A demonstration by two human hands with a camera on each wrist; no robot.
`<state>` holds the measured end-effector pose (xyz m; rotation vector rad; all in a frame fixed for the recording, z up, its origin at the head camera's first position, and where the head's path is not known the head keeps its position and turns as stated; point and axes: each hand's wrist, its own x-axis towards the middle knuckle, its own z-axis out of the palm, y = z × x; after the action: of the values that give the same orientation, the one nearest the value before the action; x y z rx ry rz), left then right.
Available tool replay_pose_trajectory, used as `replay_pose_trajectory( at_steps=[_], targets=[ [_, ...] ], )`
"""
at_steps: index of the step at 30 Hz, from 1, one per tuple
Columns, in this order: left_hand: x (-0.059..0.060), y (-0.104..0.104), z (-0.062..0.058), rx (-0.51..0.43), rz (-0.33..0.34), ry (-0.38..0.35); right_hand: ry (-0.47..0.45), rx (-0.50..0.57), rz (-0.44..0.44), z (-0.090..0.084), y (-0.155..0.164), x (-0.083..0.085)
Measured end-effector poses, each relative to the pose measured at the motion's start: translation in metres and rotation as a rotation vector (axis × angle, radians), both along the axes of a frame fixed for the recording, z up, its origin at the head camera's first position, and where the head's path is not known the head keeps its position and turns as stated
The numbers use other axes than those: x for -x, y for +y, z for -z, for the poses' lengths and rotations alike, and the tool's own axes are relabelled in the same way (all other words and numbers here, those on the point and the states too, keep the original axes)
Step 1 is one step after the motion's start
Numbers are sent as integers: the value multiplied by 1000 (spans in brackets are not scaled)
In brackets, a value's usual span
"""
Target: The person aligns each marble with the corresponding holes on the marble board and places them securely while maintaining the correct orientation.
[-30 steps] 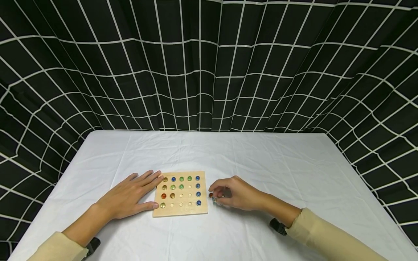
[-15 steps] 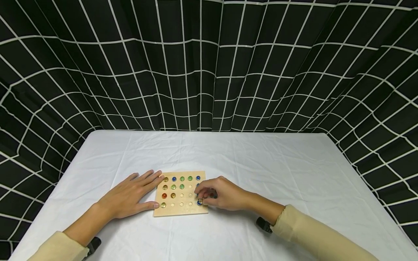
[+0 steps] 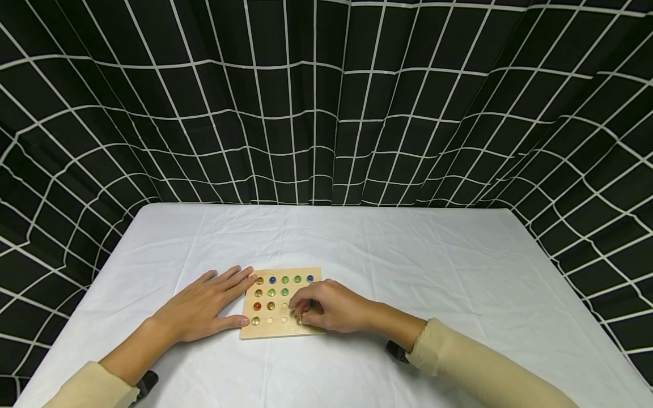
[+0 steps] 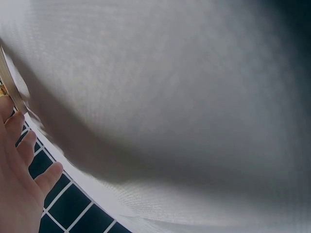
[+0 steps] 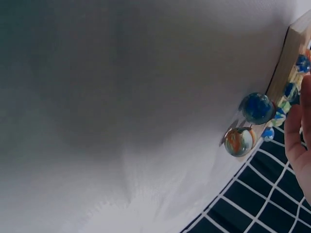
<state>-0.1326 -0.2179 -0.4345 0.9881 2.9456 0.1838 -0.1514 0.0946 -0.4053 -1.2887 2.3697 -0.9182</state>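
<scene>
A pale wooden board [image 3: 278,334] with rows of round hollows lies on the white cloth. Glass marbles in amber, green, red and blue fill many hollows; a red marble [image 3: 257,306] sits in the left column. My left hand [image 3: 201,309] lies spread, its index finger and thumb touching the board's left edge. Over the front row, near the right side, my right hand [image 3: 334,309] pinches a gold-tinted marble [image 3: 299,320] between thumb and fingers, low at the board. The right hand covers much of the right columns, where blue marbles [image 5: 302,63] show in the right wrist view.
Beside the board's right edge, a blue marble [image 5: 258,108] and an orange-and-white marble [image 5: 239,141] lie loose on the cloth, hidden by the right hand in the head view. A black curtain [image 3: 326,113] with white grid lines hangs behind the table.
My right hand has picked up a marble from the cloth right of the board and carried it left over the front row. The left hand has stayed in place.
</scene>
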Motion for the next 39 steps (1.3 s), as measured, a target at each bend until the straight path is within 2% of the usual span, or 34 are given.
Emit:
replay_pose_trajectory(
  at_steps=[5,16,24,29,39],
  targets=[
    [0,0,0,3,-1,-1,68,-33,18,1,-3,0],
    [0,1,0,3,-3,-3,81,-66,28,3,-4,1],
    [-1,0,-1,-4,-5,-4,28,3,73,-6,11,8],
    [-1,-1,0,-5,-1,3,40,71,101,-9,26,14],
    [-1,0,0,-5,5,11,29,77,195,-9,56,15]
  ],
)
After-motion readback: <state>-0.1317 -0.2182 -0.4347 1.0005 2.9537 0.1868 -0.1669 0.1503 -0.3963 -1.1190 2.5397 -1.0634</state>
